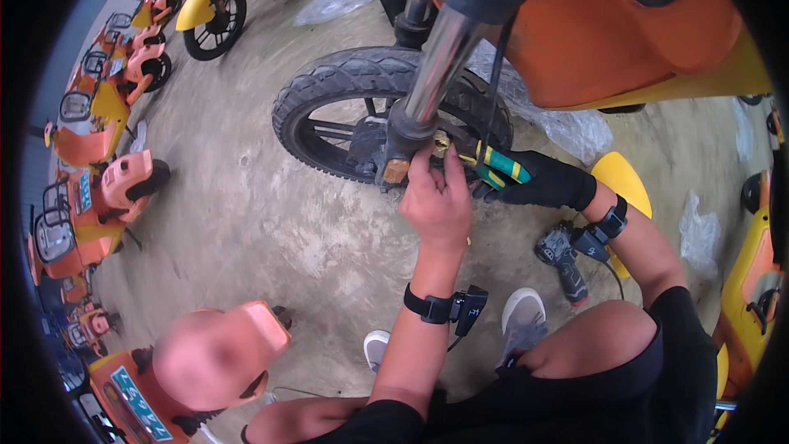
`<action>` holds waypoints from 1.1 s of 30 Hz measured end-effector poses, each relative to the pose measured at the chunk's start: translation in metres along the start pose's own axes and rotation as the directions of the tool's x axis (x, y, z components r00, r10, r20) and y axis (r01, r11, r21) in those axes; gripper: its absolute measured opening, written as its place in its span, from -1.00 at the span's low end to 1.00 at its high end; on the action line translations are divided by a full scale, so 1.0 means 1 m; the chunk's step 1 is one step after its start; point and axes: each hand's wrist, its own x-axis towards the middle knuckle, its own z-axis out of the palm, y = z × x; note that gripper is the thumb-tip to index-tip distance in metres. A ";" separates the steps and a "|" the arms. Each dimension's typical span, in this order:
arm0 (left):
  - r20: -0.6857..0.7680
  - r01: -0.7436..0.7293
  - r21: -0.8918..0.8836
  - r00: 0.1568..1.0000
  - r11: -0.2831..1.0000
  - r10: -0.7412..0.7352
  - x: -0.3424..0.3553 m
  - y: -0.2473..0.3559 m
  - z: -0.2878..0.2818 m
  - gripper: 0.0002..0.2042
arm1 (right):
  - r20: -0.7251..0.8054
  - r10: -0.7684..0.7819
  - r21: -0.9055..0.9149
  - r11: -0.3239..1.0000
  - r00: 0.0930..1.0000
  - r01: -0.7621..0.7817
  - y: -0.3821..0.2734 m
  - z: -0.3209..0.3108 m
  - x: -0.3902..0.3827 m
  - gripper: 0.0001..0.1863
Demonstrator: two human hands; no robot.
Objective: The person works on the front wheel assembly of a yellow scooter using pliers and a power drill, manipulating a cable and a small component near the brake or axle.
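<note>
My bare left hand (437, 201) is at the lower end of the chrome front fork (436, 74), fingers curled beside an orange reflector (396, 169) and a small brass-coloured part (441, 145); what the fingertips hold is hidden. My black-gloved right hand (542, 181) grips green-and-yellow-handled pliers (505, 160), whose jaws reach toward that brass part. Behind both hands is the black-tyred front wheel (316, 86) of an orange-and-yellow scooter (608, 41), with a black cable hanging beside the fork.
A cordless power tool (563, 259) and a loose yellow panel (625, 181) lie on the concrete floor (230, 214) at my right. Plastic wrap (699, 234) lies around. Rows of pink and yellow scooters (103, 131) line both sides, one close by at lower left (152, 399).
</note>
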 end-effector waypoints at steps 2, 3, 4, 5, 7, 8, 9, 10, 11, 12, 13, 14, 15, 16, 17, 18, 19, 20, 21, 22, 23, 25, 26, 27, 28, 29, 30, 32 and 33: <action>0.001 0.006 0.027 1.000 1.000 -0.006 0.000 -0.004 -0.003 -0.66 | 0.053 0.051 -0.064 0.997 0.997 -0.047 -0.006 -0.003 -0.002 -0.22; 0.007 0.001 0.027 1.000 1.000 -0.001 0.000 -0.003 -0.002 -0.66 | 0.047 0.049 -0.059 0.997 0.998 -0.047 -0.006 -0.004 -0.003 -0.22; 0.003 0.000 0.034 1.000 0.999 0.000 0.000 -0.002 -0.002 -0.67 | 0.056 0.079 -0.035 0.996 0.995 -0.077 -0.006 -0.004 -0.005 -0.22; -0.003 0.000 0.042 1.000 0.999 0.000 0.000 -0.001 -0.002 -0.67 | 0.068 0.109 -0.012 0.994 0.992 -0.108 -0.006 -0.004 -0.005 -0.22; -0.003 0.009 0.028 1.000 1.000 -0.008 0.000 0.002 -0.001 -0.68 | 0.040 0.080 0.002 0.997 0.996 -0.080 -0.002 -0.003 -0.004 -0.23; -0.004 0.019 0.017 1.000 1.000 -0.019 0.001 0.004 0.000 -0.68 | 0.014 0.050 0.015 0.999 0.999 -0.051 -0.002 -0.003 -0.004 -0.24; -0.004 0.018 0.016 1.000 1.000 -0.018 0.000 0.004 0.000 -0.68 | 0.014 0.050 0.015 0.999 0.999 -0.050 -0.002 -0.003 -0.004 -0.24; 0.007 0.025 0.013 1.000 1.000 -0.026 0.000 0.005 0.000 -0.68 | 0.017 0.082 0.008 0.997 0.996 -0.082 -0.003 -0.005 -0.006 -0.25; 0.018 0.034 0.007 0.999 0.999 -0.034 -0.001 0.006 0.001 -0.68 | 0.020 0.116 -0.002 0.993 0.993 -0.116 -0.006 -0.008 -0.009 -0.26; 0.018 0.028 0.020 0.999 0.999 -0.028 0.001 0.002 -0.003 -0.68 | 0.025 0.106 0.007 0.994 0.994 -0.106 -0.010 -0.008 -0.006 -0.26; 0.028 0.013 0.029 1.000 0.999 -0.014 0.001 0.001 -0.005 -0.68 | 0.026 0.094 0.056 0.994 0.995 -0.095 -0.021 -0.013 -0.009 -0.28; 0.039 -0.001 0.035 0.999 0.999 0.000 0.001 0.000 -0.005 -0.68 | 0.024 0.084 0.104 0.991 0.996 -0.086 -0.033 -0.018 -0.012 -0.30; 0.039 0.001 0.038 0.999 0.999 -0.003 -0.001 0.001 -0.005 -0.68 | 0.017 0.179 0.124 0.976 0.984 -0.179 -0.046 -0.025 -0.017 -0.43; 0.034 0.005 0.026 0.999 1.000 -0.005 -0.001 -0.001 -0.005 -0.67 | 0.038 0.249 0.087 0.964 0.968 -0.252 -0.061 -0.031 -0.017 -0.46; 0.029 0.008 0.013 1.000 1.000 -0.008 -0.002 -0.002 -0.004 -0.67 | 0.056 0.320 0.048 0.945 0.946 -0.322 -0.077 -0.035 -0.016 -0.49; 0.028 0.007 0.007 1.000 1.000 -0.007 -0.001 -0.001 -0.002 -0.67 | 0.051 0.322 0.045 0.945 0.946 -0.324 -0.092 -0.040 -0.014 -0.49; 0.021 0.021 0.002 1.000 1.000 -0.021 -0.002 -0.001 -0.002 -0.66 | 0.071 0.447 -0.048 0.894 0.892 -0.445 -0.106 -0.042 -0.010 -0.51; 0.015 0.035 -0.002 0.999 0.999 -0.035 -0.003 -0.001 -0.002 -0.65 | 0.080 0.565 -0.142 0.822 0.821 -0.552 -0.116 -0.043 -0.007 -0.54; 0.017 0.034 -0.004 0.999 0.999 -0.034 -0.002 -0.001 -0.002 -0.65 | 0.078 0.566 -0.140 0.821 0.821 -0.553 -0.127 -0.043 -0.006 -0.54; 0.005 0.017 -0.005 1.000 1.000 -0.017 -0.001 -0.002 -0.003 -0.63 | 0.051 0.561 -0.204 0.816 0.827 -0.541 -0.136 -0.040 -0.004 -0.52; -0.008 -0.001 -0.001 1.000 1.000 0.001 0.001 -0.003 -0.004 -0.62 | 0.028 0.551 -0.267 0.808 0.834 -0.525 -0.140 -0.037 -0.003 -0.50; -0.017 -0.029 0.005 0.999 1.000 0.030 0.003 -0.003 -0.003 -0.63 | 0.027 0.466 -0.194 0.870 0.884 -0.453 -0.115 -0.033 -0.011 -0.49; -0.026 -0.061 0.021 0.998 0.998 0.062 0.005 -0.004 -0.003 -0.64 | 0.024 0.371 -0.118 0.923 0.928 -0.366 -0.104 -0.032 -0.014 -0.47; -0.023 -0.062 0.016 0.998 0.998 0.062 0.001 -0.006 0.002 -0.64 | 0.039 0.400 0.103 0.910 0.916 -0.402 -0.104 -0.025 -0.020 -0.38; -0.011 -0.070 0.022 0.997 0.997 0.070 -0.001 -0.005 0.004 -0.65 | 0.043 0.234 -0.011 0.972 0.971 -0.234 -0.080 -0.024 -0.026 -0.29; 0.001 -0.080 0.026 0.997 0.996 0.080 -0.002 -0.003 0.006 -0.67 | 0.065 0.062 -0.125 0.991 0.996 -0.053 -0.047 -0.022 -0.033 -0.19; -0.003 -0.085 0.028 0.996 0.996 0.085 0.001 -0.003 0.004 -0.68 | 0.039 0.063 -0.018 0.998 0.997 -0.062 -0.039 -0.014 -0.032 -0.20; 0.013 -0.064 0.043 0.998 0.997 0.064 0.003 -0.005 -0.004 -0.68 | 0.061 0.154 0.128 0.979 0.986 -0.160 -0.029 -0.009 -0.025 -0.20; 0.025 -0.032 0.051 0.999 0.998 0.031 0.003 -0.005 -0.005 -0.67 | 0.097 0.250 0.260 0.928 0.963 -0.267 -0.029 -0.007 -0.022 -0.21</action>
